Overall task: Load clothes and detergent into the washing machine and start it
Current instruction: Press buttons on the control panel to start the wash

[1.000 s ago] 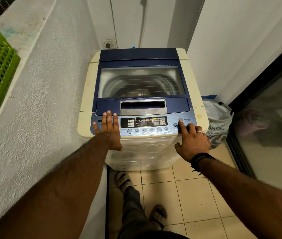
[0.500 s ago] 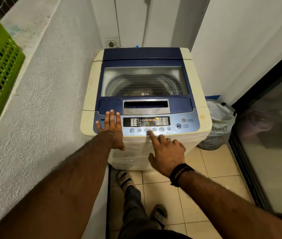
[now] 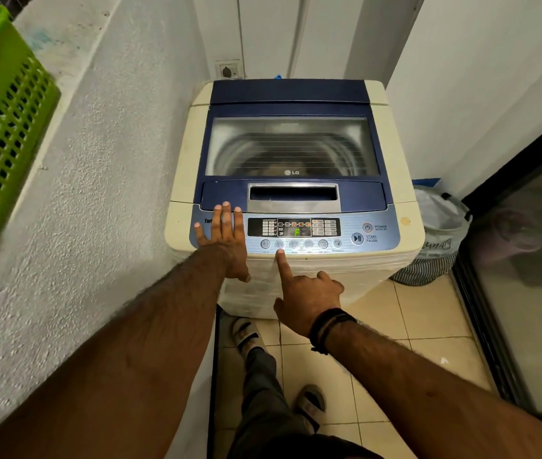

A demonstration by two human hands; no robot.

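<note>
One washing machine (image 3: pixel 296 144), two hands (image 3: pixel 226 240) (image 3: pixel 302 299), one green basket (image 3: pixel 1 134), one laundry bag (image 3: pixel 435 233).

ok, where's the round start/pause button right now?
Head view: the round start/pause button sits at the control panel's right end, just below the power button, well right of the right hand, whose index finger is on another button.

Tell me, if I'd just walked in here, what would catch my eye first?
Probably the washing machine in the middle, lid shut, its display glowing green. The right hand points one finger at a small round button below that display, while the left hand rests flat on the panel's left end. A bright green basket sits up on the ledge at far left.
</note>
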